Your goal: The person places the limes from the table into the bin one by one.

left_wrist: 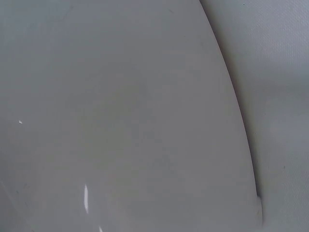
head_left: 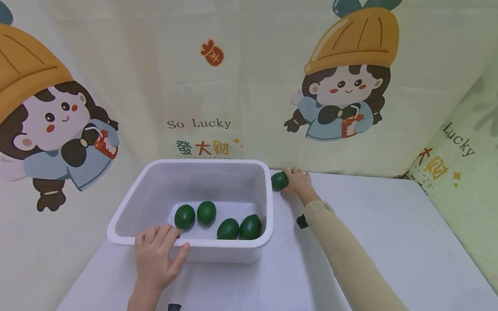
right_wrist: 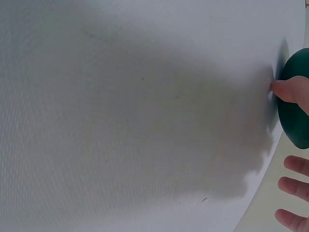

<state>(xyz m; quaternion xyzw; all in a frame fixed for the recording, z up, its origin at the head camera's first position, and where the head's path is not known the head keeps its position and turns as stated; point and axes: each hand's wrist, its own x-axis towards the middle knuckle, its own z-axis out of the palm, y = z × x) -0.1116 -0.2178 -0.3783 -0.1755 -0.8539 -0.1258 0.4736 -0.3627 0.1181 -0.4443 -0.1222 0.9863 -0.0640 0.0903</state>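
A white plastic tub (head_left: 210,162) stands on the table with several smooth, dark green avocados (head_left: 206,213) on its floor. My left hand (head_left: 155,257) grips the tub's near rim at the left, its fingers hooked over the edge and its thumb outside. The tub's pale wall (left_wrist: 145,121) fills most of the left wrist view. Past the tub's right side, near the back of the table, my right hand (head_left: 299,183) holds another avocado (head_left: 278,181). In the right wrist view the thumb (right_wrist: 292,90) lies across that avocado, while three fingers are spread below it.
The white-covered table (head_left: 373,216) extends to the right of the tub. A printed cloth (head_left: 264,86) hangs close behind the table and along its sides. Small black devices (head_left: 301,221) sit at the wrists.
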